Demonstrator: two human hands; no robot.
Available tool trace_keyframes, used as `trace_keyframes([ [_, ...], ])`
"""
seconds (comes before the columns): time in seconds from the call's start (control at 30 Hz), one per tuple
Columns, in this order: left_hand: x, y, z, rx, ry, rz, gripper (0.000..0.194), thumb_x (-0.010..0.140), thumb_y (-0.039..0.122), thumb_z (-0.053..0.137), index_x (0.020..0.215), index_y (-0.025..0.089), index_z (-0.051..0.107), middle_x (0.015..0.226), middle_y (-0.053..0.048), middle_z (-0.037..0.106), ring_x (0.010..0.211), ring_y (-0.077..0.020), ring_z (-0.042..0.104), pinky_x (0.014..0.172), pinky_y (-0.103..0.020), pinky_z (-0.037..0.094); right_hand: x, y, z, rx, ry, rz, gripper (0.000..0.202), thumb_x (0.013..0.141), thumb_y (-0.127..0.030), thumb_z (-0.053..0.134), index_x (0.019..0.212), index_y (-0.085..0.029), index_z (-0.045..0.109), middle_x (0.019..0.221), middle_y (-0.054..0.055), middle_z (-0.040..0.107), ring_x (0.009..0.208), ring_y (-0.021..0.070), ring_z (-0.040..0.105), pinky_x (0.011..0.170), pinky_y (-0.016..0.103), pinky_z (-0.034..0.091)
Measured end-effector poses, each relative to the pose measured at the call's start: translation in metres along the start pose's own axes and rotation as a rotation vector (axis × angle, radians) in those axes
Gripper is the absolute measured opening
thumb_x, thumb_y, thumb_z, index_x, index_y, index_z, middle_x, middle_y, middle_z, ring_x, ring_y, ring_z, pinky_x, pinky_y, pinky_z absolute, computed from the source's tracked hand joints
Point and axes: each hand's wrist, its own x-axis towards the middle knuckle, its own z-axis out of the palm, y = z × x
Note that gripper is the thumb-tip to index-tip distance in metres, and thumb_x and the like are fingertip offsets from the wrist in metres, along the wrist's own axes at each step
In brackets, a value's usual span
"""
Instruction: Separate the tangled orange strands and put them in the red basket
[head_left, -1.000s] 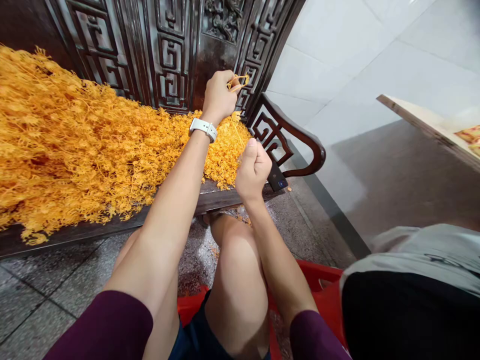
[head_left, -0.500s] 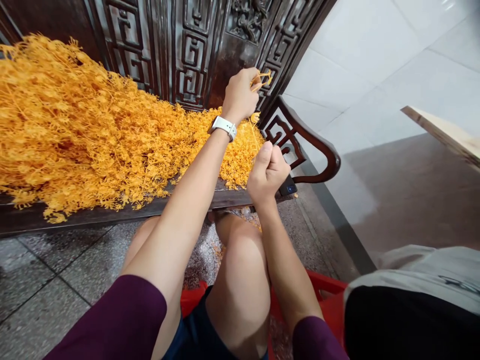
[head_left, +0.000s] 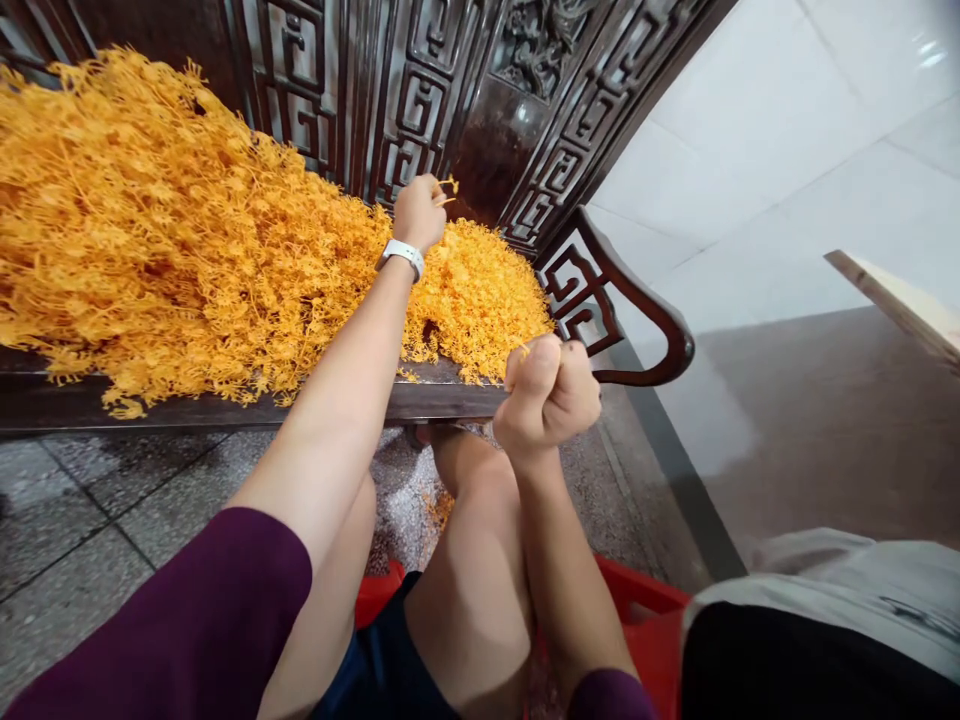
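My left hand (head_left: 420, 212), with a white-strapped watch (head_left: 402, 257) at the wrist, is closed around thin orange branching pieces (head_left: 450, 187). Their tips stick out past the fingers on the right. Below and around this hand lies a large heap of orange branching pieces (head_left: 187, 250), plastic-looking, with many small frilled ends. Nearer to me, my right hand (head_left: 551, 400) makes a fist in front of the bench edge. A sliver of orange (head_left: 524, 352) shows by its thumb; the fingers hide the rest.
The heap lies on a dark wooden bench (head_left: 442, 400) with a carved backrest (head_left: 487, 160) and a curved armrest (head_left: 675, 345) at the right end. A red plastic seat (head_left: 652, 640) is under me. A pale board edge (head_left: 892, 300) juts in at right, near a white-and-black cloth item (head_left: 817, 600).
My left hand has moved left, over the heap. My right hand has come down and closer to me. The orange strand that rose from my right fist is out of sight.
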Motion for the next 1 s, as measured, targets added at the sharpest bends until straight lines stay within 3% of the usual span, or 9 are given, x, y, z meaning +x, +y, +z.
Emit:
trace_keyframes([
  [0.13,0.013,-0.014,-0.013,-0.036,0.026,-0.061,0.022,0.077,0.025,0.069,0.065,0.035,0.052,0.093,-0.01,0.075,0.102,-0.0356,0.062,0.087,-0.046,0.038,0.029,0.036,0.019,0.197,0.16,0.223,0.042,0.105,-0.064,0.041,0.093,-0.026,0.056,0.075,0.0,0.053,0.061,0.0139,0.054,0.057,0.028,0.045],
  [0.2,0.018,-0.008,-0.013,-0.043,0.012,-0.045,0.021,0.074,0.027,0.07,0.066,0.037,0.054,0.094,-0.008,0.076,0.102,-0.0355,0.061,0.087,-0.047,0.038,0.04,0.062,0.023,0.189,0.124,0.43,0.055,0.101,-0.073,0.038,0.125,-0.028,0.058,0.105,0.008,0.065,0.092,0.0204,0.068,0.075,0.035,0.057],
  [0.3,0.023,0.002,-0.006,-0.063,0.009,0.034,0.013,0.079,0.03,0.067,0.071,0.034,0.058,0.097,-0.006,0.077,0.094,-0.0282,0.061,0.084,-0.044,0.041,0.041,0.091,0.024,0.086,-0.063,0.704,0.088,0.089,-0.079,0.054,0.159,-0.029,0.037,0.16,0.016,0.046,0.147,0.0329,0.049,0.114,0.056,0.047],
  [0.37,0.025,0.008,0.002,-0.1,-0.021,0.118,0.012,0.083,0.03,0.065,0.072,0.031,0.059,0.093,-0.004,0.077,0.088,-0.0229,0.06,0.082,-0.041,0.045,0.035,0.099,0.023,0.066,-0.182,0.784,0.1,0.085,-0.08,0.058,0.166,-0.028,0.029,0.172,0.014,0.032,0.159,0.0347,0.032,0.125,0.059,0.035],
  [0.43,0.024,0.015,0.011,-0.156,-0.099,0.187,0.014,0.083,0.029,0.065,0.07,0.03,0.059,0.089,-0.002,0.077,0.086,-0.0219,0.062,0.08,-0.04,0.047,0.031,0.101,0.024,0.08,-0.236,0.778,0.099,0.087,-0.08,0.055,0.168,-0.029,0.028,0.174,0.013,0.029,0.161,0.0334,0.029,0.128,0.058,0.03],
  [0.6,0.009,0.043,0.024,-0.279,-0.353,0.19,0.017,0.082,0.034,0.07,0.067,0.032,0.061,0.08,-0.002,0.076,0.088,-0.0279,0.068,0.079,-0.044,0.051,0.032,0.098,0.032,0.185,-0.171,0.651,0.093,0.086,-0.073,0.067,0.162,-0.03,0.035,0.153,0.015,0.056,0.137,0.0279,0.057,0.115,0.05,0.046],
  [0.73,-0.004,0.058,0.03,-0.367,-0.446,0.21,0.019,0.08,0.034,0.074,0.066,0.029,0.063,0.076,-0.004,0.075,0.087,-0.0283,0.069,0.083,-0.046,0.053,0.031,0.091,0.036,0.325,-0.205,0.502,0.053,0.092,-0.065,0.068,0.129,-0.027,0.063,0.103,0.006,0.073,0.095,0.0179,0.068,0.09,0.035,0.054],
  [0.83,-0.004,0.052,0.038,-0.399,-0.42,0.214,0.02,0.08,0.03,0.073,0.064,0.029,0.063,0.076,-0.005,0.073,0.085,-0.0274,0.069,0.086,-0.046,0.053,0.029,0.08,0.032,0.336,-0.243,0.393,0.038,0.096,-0.061,0.065,0.098,-0.023,0.067,0.076,0.0,0.066,0.072,0.0134,0.061,0.076,0.03,0.051],
  [1.0,0.01,0.026,0.044,-0.425,-0.234,0.207,0.02,0.082,0.029,0.067,0.064,0.031,0.058,0.082,-0.004,0.074,0.087,-0.0267,0.067,0.088,-0.046,0.053,0.026,0.055,0.02,0.249,-0.289,0.328,0.045,0.104,-0.058,0.055,0.077,-0.022,0.06,0.059,-0.004,0.051,0.057,0.0112,0.046,0.062,0.028,0.04],
])
